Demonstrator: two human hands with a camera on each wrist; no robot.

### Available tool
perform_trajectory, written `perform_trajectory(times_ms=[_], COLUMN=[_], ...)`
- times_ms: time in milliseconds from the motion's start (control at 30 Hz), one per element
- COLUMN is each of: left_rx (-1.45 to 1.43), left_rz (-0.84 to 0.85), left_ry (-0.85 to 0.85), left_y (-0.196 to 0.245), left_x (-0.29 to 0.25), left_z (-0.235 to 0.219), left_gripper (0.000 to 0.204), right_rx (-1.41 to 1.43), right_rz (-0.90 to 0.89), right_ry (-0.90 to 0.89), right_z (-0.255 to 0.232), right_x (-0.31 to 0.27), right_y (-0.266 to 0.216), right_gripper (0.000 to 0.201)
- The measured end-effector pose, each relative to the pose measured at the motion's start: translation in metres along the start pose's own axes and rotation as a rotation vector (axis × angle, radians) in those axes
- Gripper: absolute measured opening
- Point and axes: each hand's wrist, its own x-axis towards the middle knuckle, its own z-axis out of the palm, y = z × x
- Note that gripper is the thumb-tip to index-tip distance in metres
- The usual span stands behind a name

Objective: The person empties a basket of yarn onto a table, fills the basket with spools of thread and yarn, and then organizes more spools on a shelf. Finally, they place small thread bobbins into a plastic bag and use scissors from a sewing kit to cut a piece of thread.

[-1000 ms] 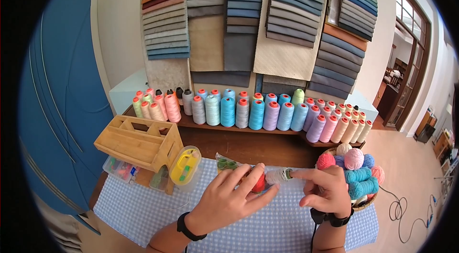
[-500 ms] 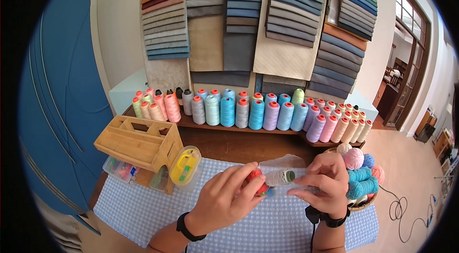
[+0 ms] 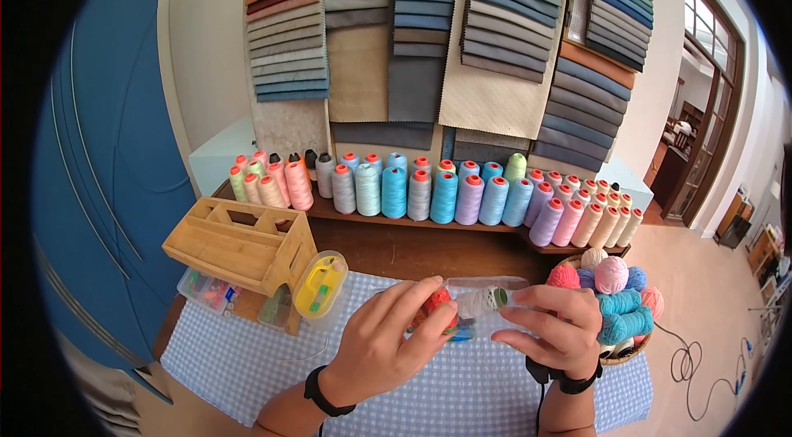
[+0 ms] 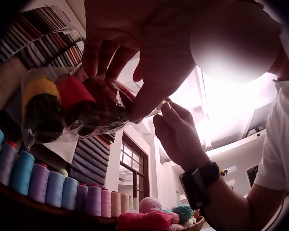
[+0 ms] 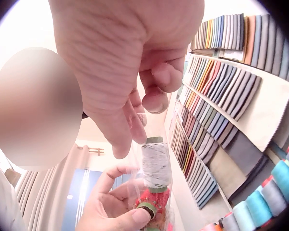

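Now we have the white spool (image 3: 480, 302) partway into the clear bag (image 3: 462, 309), no longer loose above the cloth (image 3: 247, 363). Our left hand (image 3: 384, 346) grips the bag around the red spools (image 3: 435, 309); our right hand (image 3: 557, 330) pinches its open end, so the bagging looks nearly done

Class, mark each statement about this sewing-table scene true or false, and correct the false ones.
1. The left hand grips a clear bag of thread spools. True.
2. The right hand holds a white spool at the bag's opening. True.
3. The yarn basket sits left of the hands. False: it sits to their right.
4. The wooden organiser holds the large thread cones. False: the cones stand on a shelf behind it.
5. The tablecloth is blue-and-white checked. True.
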Motion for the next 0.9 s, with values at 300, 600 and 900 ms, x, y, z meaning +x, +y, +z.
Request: perform_trajectory(times_ms=[300, 600, 900], left_rx=[0.028, 0.047, 0.046], left_rz=[0.023, 0.030, 0.051], left_ry=[0.009, -0.007, -0.023], left_y=[-0.001, -0.003, -0.003], left_x=[-0.001, -0.003, -0.001], left_z=[0.003, 0.003, 0.002], left_gripper=[0.041, 0.039, 0.036], right_rx=[0.051, 0.114, 0.319], right_rz=[0.056, 0.120, 0.209], right_ry=[-0.076, -0.185, -0.167], right_z=[-0.001, -0.001, 0.002], right_x=[-0.003, -0.007, -0.011], right_y=[0.002, 0.005, 0.011], right_gripper=[0.024, 0.032, 0.039])
